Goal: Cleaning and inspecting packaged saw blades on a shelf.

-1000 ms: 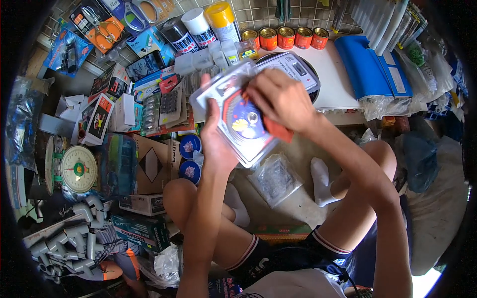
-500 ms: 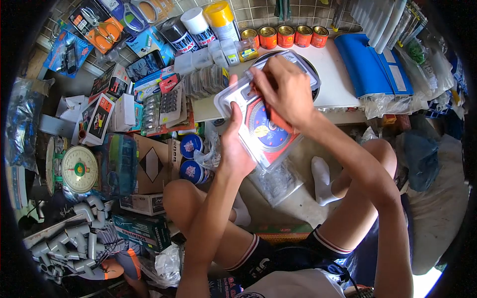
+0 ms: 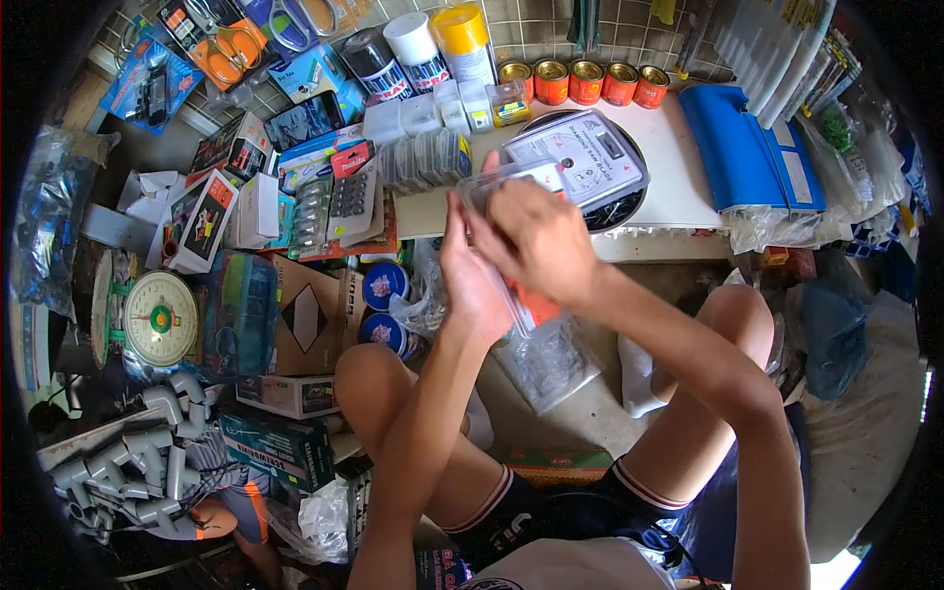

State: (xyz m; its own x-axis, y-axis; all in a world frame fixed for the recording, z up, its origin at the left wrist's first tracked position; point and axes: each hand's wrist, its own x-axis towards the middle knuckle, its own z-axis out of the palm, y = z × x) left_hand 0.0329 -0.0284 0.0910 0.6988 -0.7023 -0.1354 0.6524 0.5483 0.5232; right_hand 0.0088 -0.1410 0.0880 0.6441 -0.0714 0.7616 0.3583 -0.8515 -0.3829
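A clear plastic saw-blade package [image 3: 547, 177] is tilted between my hands, above my lap and in front of the white shelf. My left hand [image 3: 477, 295] grips it along its left side, palm against it and thumb along the edge. Over its face lies my right hand [image 3: 541, 236], fingers curled and closed. Whatever those fingers hold is hidden beneath them. Most of the blade is covered by the right hand; an orange-red patch shows below it. Behind them, another clear saw-blade package [image 3: 605, 162] rests on a round black container [image 3: 629, 211].
Small red tins [image 3: 585, 87] and spray cans [image 3: 464, 49] line the back of the white shelf [image 3: 678, 147]. A blue folder [image 3: 742, 147] lies at right. Boxes, a dial scale [image 3: 160, 317] and grey pipe fittings [image 3: 147, 462] crowd the left. A plastic bag [image 3: 551, 369] lies on the floor.
The held package has tipped to a steeper angle, so its printed face and blade show less. My right hand has shifted slightly left and down across it.
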